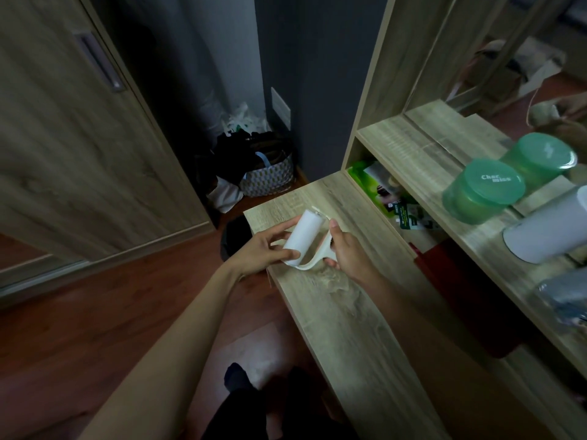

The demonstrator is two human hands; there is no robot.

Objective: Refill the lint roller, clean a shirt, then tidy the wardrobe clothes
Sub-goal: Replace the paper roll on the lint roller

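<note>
left hand (pixel 265 246) grips white roll (pixel 301 238) — right hand (pixel 347 252) holds handle (pixel 324 252).

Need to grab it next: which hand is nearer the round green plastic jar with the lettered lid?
Right. The right hand, gripping the cream lint-roller handle, is down-left of the green plastic jar; the left hand, holding the white roll, is farther left.

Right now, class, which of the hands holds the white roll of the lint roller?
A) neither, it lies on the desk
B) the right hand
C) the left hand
C: the left hand has its fingers round the white roll, while the right hand grips the handle.
</note>
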